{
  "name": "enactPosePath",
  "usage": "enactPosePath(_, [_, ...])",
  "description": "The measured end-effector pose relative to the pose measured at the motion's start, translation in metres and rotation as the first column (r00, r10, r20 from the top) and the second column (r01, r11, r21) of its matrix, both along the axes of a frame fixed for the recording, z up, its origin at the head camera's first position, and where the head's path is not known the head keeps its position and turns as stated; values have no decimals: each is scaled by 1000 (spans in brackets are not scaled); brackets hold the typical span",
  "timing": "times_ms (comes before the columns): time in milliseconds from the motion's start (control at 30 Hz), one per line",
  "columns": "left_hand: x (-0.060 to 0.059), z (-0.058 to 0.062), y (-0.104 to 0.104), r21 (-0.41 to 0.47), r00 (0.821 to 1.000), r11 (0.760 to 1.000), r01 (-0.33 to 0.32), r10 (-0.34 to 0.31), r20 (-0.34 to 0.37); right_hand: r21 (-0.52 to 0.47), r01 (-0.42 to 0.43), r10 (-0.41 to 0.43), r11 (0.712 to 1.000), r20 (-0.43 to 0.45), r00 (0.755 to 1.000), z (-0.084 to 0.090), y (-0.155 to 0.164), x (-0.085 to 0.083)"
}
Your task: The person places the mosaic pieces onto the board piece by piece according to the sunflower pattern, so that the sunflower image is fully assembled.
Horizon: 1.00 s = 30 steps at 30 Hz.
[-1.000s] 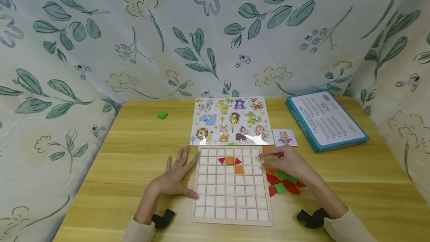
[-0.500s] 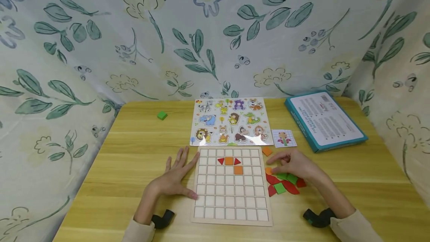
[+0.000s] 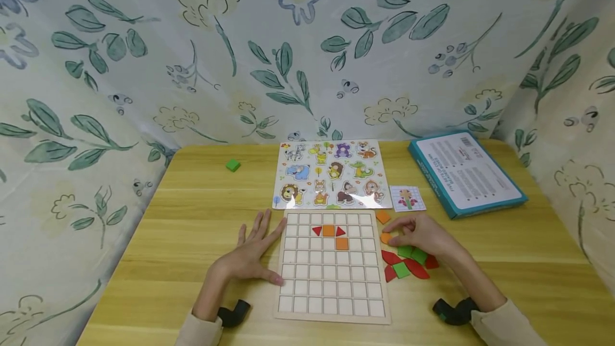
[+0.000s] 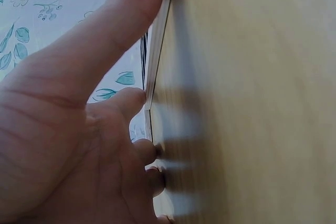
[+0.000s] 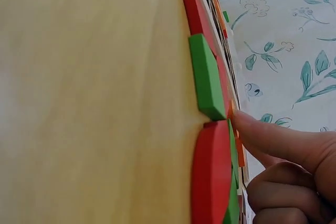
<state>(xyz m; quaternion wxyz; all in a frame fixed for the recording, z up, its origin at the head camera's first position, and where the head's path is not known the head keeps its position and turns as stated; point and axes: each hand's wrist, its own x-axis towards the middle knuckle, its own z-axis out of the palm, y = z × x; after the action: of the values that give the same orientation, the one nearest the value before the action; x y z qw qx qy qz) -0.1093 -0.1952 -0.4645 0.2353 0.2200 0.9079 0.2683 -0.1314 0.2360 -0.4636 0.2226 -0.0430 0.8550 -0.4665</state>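
Left hand (image 3: 252,255) flat, fingers straight, presses grid board (image 3: 331,303) at its 9 o'clock edge, steadying it on tabletop (image 3: 192,218). Right hand (image 3: 423,234) grip narrow, pinching orange piece (image 3: 386,238) at board's 3 o'clock.

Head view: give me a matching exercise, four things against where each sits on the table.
Things:
1. green block
2. blue box
3. animal puzzle
4. left hand

Places:
A. far right of the table
B. flat against the grid board's left edge
C. alone, far left of the table
D. just beyond the grid board

Pairs: 1-C, 2-A, 3-D, 4-B
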Motion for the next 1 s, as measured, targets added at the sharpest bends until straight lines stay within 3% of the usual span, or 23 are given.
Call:
enactPosePath(700, [-2,-2,-1,4,1000,1000,7,-7,-10,35,7,-7,999,4,1000,1,-3,-1])
enactPosePath(1000, [-1,-1,0,1,1000,1000,1,-1,-3,79,9,-5,997,-53,999,8,-16,0])
